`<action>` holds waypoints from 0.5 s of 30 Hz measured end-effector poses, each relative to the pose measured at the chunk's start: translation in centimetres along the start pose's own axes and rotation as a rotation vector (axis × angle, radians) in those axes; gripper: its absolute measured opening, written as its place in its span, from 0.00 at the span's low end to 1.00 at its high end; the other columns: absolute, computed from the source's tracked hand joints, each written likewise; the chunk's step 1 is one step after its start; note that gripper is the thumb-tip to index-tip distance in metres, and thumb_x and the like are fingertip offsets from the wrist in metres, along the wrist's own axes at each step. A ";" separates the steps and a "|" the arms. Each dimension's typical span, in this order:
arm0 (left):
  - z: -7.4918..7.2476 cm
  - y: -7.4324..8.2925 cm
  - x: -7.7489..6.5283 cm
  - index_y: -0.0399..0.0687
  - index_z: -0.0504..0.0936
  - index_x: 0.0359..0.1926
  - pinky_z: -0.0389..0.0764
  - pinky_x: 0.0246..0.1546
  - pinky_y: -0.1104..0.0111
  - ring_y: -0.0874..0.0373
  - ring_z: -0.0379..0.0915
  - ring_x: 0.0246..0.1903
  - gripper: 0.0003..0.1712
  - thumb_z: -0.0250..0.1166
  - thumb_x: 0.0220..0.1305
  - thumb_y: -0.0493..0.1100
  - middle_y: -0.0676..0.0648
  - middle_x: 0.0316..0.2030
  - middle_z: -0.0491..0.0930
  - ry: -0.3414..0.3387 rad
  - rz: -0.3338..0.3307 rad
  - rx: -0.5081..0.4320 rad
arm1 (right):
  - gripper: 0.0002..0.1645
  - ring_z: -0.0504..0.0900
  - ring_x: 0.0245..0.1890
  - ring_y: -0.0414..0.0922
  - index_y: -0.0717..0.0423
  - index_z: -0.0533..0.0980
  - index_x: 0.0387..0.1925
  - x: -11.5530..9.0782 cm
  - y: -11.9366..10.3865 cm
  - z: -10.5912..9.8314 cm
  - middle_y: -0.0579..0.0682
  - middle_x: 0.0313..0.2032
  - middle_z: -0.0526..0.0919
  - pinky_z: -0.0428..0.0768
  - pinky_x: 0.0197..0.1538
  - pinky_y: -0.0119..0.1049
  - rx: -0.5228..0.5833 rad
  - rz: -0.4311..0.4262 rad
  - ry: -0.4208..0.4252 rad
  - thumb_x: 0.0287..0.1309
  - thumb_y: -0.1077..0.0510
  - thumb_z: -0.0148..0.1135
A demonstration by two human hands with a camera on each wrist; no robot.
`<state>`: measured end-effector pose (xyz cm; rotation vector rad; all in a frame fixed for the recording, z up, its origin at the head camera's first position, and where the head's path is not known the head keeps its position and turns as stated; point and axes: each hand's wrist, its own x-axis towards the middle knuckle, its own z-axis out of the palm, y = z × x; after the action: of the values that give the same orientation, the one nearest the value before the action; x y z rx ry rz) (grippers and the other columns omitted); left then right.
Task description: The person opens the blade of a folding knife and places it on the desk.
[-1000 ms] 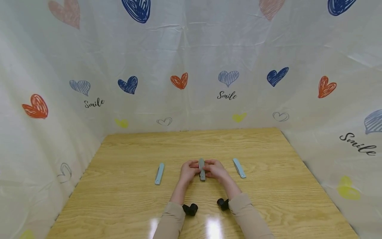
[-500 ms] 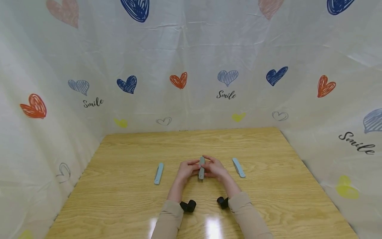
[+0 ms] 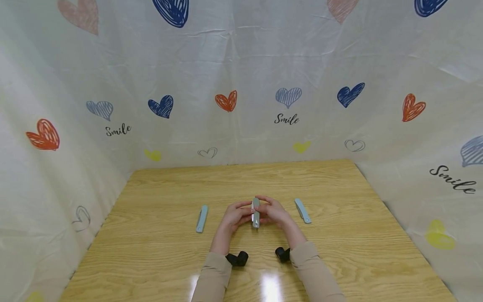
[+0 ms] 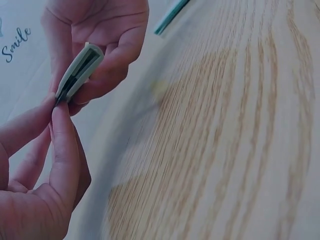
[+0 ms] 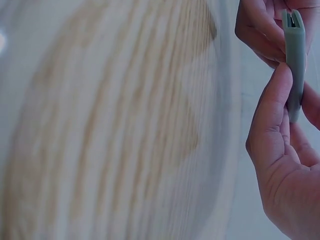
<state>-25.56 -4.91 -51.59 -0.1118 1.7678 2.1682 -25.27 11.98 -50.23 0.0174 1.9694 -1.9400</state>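
A grey-green folding knife (image 3: 256,214) is held between both hands above the table, long axis pointing away from me. My left hand (image 3: 235,216) pinches its left side between thumb and fingertips. From the other side my right hand (image 3: 274,211) grips the handle, thumb across it and a finger at the far end. A pale strip, perhaps the blade, shows along the handle's left edge. In the left wrist view the handle's slot (image 4: 80,72) faces the camera, with something dark inside. Two light blue folding knives, one left (image 3: 201,219) and one right (image 3: 302,211), lie on the table.
The wooden table (image 3: 162,260) has a far edge against a white curtain (image 3: 241,63) printed with hearts and "Smile". Curtain also hangs along both sides. Black wrist cameras, left (image 3: 237,259) and right (image 3: 282,254), stick out from the sleeves.
The grey-green knife has turned slightly in the hands, and a pale strip now shows on its left. A right finger has moved up to its far end. The blue knives have stayed put.
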 end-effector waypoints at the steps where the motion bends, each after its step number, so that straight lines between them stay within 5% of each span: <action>1: 0.0 0.0 0.0 0.28 0.72 0.61 0.84 0.38 0.69 0.58 0.81 0.37 0.25 0.63 0.63 0.28 0.42 0.39 0.84 0.001 -0.002 -0.003 | 0.32 0.81 0.42 0.48 0.58 0.61 0.71 0.0 0.0 0.0 0.63 0.55 0.76 0.83 0.39 0.43 0.000 -0.001 0.002 0.68 0.60 0.55; 15: -0.1 -0.1 -0.3 0.28 0.70 0.63 0.84 0.39 0.68 0.58 0.81 0.37 0.26 0.61 0.63 0.27 0.39 0.41 0.84 0.013 0.008 0.022 | 0.32 0.82 0.42 0.49 0.56 0.62 0.71 0.2 0.3 -0.3 0.63 0.52 0.78 0.84 0.40 0.44 -0.003 0.017 0.034 0.67 0.62 0.56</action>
<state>-25.31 -5.06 -51.59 -0.1142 1.8021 2.1570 -25.42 12.21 -50.57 0.0664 1.9873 -1.9381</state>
